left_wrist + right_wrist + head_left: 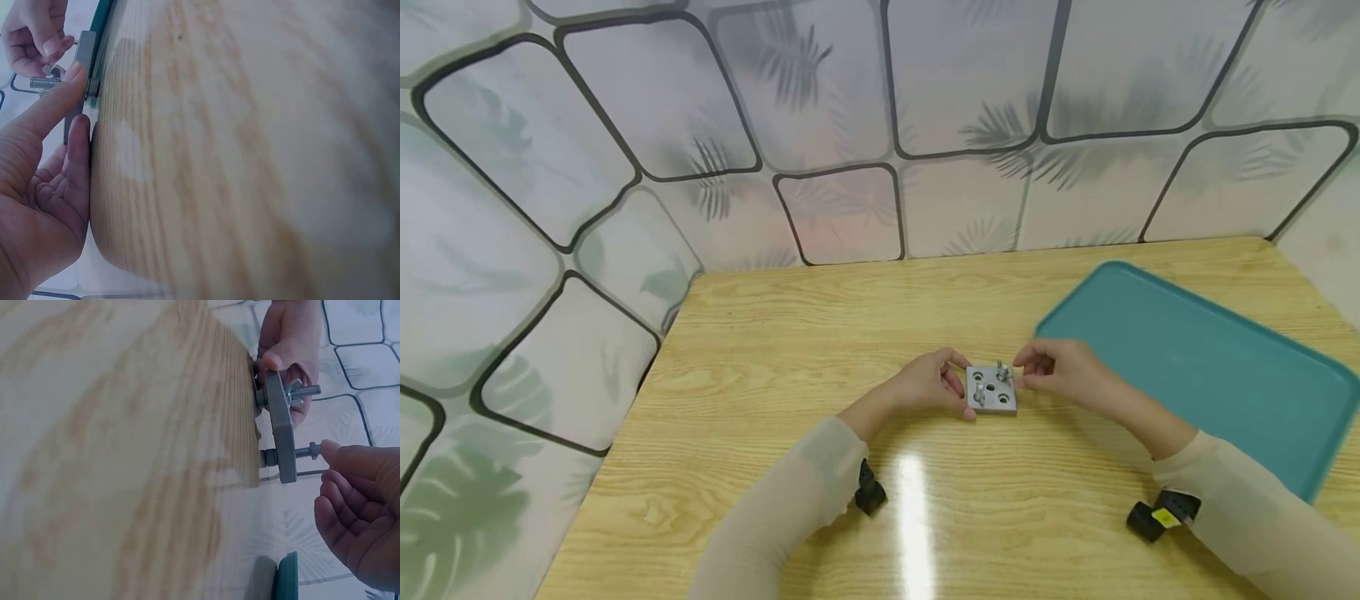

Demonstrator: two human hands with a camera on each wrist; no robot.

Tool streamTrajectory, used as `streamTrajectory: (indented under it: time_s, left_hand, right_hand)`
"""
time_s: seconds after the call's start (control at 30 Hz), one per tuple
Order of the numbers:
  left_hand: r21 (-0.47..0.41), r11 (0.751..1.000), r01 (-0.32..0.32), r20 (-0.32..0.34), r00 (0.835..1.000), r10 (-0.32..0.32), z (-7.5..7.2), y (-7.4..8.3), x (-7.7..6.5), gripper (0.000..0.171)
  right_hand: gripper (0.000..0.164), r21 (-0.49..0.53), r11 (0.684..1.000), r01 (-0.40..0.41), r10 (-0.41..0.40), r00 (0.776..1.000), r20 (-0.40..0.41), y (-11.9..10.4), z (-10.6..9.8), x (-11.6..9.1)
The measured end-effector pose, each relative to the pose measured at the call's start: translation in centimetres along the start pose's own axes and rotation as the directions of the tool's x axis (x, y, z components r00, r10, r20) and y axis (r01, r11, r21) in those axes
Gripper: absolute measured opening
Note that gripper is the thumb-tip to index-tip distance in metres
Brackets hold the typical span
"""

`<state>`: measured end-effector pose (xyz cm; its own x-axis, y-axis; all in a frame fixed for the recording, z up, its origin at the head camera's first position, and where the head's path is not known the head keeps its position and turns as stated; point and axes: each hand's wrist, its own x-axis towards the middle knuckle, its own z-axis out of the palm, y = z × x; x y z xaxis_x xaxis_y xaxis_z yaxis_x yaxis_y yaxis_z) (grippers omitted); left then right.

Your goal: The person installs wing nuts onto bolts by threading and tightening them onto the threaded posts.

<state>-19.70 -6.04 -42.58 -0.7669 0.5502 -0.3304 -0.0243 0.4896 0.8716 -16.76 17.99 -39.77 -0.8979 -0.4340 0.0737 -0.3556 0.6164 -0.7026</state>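
Note:
A small grey metal plate [992, 404] with several round holes stands on the wooden table, raised on bolt heads [269, 457] beneath it. Two bolts poke up through it at diagonal corners. The near-left bolt carries a wing nut [295, 392]; near the top of the far-right bolt [302, 452] sits another nut [314, 450]. My left hand [925, 385] grips the plate's left side, thumb [74, 78] on top and fingers at the edge. From the right, my right hand [1063, 371] pinches at the far-right bolt's nut with thumb and forefinger, its other fingers curled.
A teal tray [1195, 358] lies on the right of the table, its left corner just behind the right hand. The wooden table [760, 375] meets a patterned wall covering [842, 212] at its back and left edges. Black wrist cameras [870, 492] sit under both sleeves.

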Motion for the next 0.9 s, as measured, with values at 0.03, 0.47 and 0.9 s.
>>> streamTrajectory:
  time_s: [0.03, 0.47, 0.9]
  left_hand:
    - [-0.001, 1.000, 0.000, -0.001, 1.000, 0.000, 0.0, 0.0, 0.0, 0.069]
    - [0.009, 1.000, 0.012, -0.005, 1.000, -0.012, 0.1, 0.1, 0.2, 0.068]
    - [0.006, 1.000, 0.011, -0.006, 1.000, -0.011, 0.1, 0.2, 0.1, 0.069]
  right_hand:
    - [0.016, -0.002, 1.000, -0.006, 0.006, 1.000, -0.010, 0.1, -0.1, 0.1]
    - [0.027, -0.011, 0.999, -0.038, 0.038, 0.999, -0.013, 0.2, 0.7, 1.5]
    - [0.014, -0.015, 0.998, -0.053, 0.053, 0.999, 0.007, 0.1, 0.1, 0.1]
